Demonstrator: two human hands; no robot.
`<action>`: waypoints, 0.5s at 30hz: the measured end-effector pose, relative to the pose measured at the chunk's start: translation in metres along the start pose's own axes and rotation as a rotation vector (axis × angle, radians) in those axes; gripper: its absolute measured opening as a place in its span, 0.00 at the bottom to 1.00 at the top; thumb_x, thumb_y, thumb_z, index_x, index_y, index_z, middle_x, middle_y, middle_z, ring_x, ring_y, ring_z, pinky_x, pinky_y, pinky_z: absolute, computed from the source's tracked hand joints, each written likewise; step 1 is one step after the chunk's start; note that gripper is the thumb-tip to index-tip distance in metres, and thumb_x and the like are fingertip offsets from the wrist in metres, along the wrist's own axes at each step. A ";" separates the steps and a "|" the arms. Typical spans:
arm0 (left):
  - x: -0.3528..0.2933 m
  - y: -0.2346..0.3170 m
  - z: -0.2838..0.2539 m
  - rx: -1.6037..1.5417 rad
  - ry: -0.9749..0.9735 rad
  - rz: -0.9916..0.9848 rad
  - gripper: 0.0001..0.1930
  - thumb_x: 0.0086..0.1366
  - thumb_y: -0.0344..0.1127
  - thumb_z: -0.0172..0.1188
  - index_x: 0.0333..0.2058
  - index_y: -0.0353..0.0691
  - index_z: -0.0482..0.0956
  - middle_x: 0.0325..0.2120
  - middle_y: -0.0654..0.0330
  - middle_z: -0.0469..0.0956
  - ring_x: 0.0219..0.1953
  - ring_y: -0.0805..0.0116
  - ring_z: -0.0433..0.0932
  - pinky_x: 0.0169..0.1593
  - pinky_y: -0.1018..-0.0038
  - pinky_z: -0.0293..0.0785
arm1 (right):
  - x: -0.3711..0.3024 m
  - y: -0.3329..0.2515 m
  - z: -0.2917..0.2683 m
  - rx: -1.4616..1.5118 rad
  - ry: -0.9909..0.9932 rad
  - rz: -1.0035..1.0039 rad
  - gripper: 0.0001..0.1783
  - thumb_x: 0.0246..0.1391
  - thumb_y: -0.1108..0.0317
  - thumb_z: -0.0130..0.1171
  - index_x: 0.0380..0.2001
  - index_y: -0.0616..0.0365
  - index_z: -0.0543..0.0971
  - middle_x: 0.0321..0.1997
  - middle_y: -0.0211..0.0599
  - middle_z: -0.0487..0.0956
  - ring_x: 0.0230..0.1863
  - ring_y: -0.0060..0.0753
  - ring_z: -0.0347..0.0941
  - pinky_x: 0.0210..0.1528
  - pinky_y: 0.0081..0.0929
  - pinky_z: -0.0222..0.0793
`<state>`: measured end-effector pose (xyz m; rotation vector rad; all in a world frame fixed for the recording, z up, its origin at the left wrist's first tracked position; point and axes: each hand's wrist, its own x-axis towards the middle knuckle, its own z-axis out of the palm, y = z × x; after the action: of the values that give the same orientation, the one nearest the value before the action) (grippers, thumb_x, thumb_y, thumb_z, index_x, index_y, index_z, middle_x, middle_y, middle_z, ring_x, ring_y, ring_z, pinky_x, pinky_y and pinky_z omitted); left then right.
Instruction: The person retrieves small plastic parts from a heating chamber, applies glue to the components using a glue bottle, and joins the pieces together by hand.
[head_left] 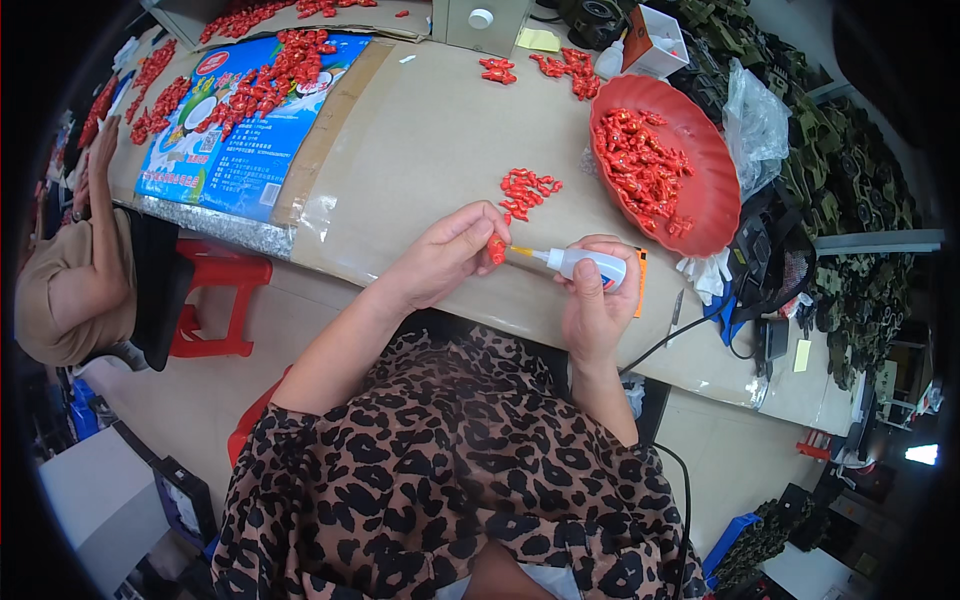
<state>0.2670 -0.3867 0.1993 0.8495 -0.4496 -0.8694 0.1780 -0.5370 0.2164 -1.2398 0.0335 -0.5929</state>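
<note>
Between the thumb and fingers of my left hand (447, 256) is a small glossy red figurine (497, 249). My right hand (597, 310) grips a white squeeze bottle (590, 268), tilted sideways, its thin yellowish nozzle (524, 252) pointing left at the figurine. The nozzle tip is at or very near the figurine; I cannot tell whether they touch. Just beyond my hands, a loose cluster of red figurines (527, 192) lies on the table. To the right of it, a round red fluted basin (712, 190) holds a heap of the same pieces.
More red pieces cover a blue printed cardboard sheet (235, 165) at the far left. A clear plastic bag (755, 125) sits beyond the basin. A slim blade-like tool (676, 308) and a black cable (672, 337) lie at right. A co-worker's arm (100, 200) reaches in from the left, near a red stool (222, 290).
</note>
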 end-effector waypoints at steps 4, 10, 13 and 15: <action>0.000 0.000 0.000 -0.007 -0.001 -0.002 0.10 0.64 0.38 0.39 0.32 0.40 0.66 0.24 0.67 0.62 0.25 0.79 0.58 0.30 0.83 0.56 | 0.000 0.000 0.000 -0.030 0.000 -0.007 0.11 0.47 0.71 0.53 0.31 0.63 0.64 0.33 0.38 0.67 0.27 0.22 0.66 0.29 0.17 0.65; 0.000 0.000 0.001 0.003 0.000 0.000 0.10 0.64 0.38 0.38 0.32 0.40 0.66 0.24 0.67 0.62 0.25 0.78 0.58 0.30 0.83 0.56 | -0.001 -0.002 0.000 -0.080 -0.016 -0.011 0.11 0.47 0.71 0.53 0.31 0.63 0.64 0.33 0.38 0.66 0.27 0.22 0.66 0.29 0.16 0.65; 0.000 0.000 0.000 0.009 -0.002 0.008 0.10 0.64 0.39 0.38 0.33 0.40 0.66 0.24 0.66 0.62 0.25 0.78 0.58 0.30 0.83 0.56 | -0.002 -0.001 0.001 -0.063 -0.005 -0.015 0.11 0.47 0.71 0.53 0.31 0.63 0.64 0.33 0.38 0.66 0.27 0.22 0.66 0.29 0.16 0.65; 0.000 -0.001 -0.001 0.006 -0.009 0.013 0.10 0.64 0.39 0.38 0.33 0.40 0.66 0.24 0.66 0.62 0.25 0.78 0.58 0.30 0.82 0.56 | -0.001 -0.001 0.000 -0.067 -0.003 -0.009 0.11 0.47 0.71 0.54 0.31 0.63 0.64 0.33 0.38 0.66 0.27 0.22 0.66 0.29 0.16 0.65</action>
<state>0.2673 -0.3870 0.1984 0.8472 -0.4657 -0.8607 0.1765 -0.5366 0.2164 -1.3062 0.0461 -0.6017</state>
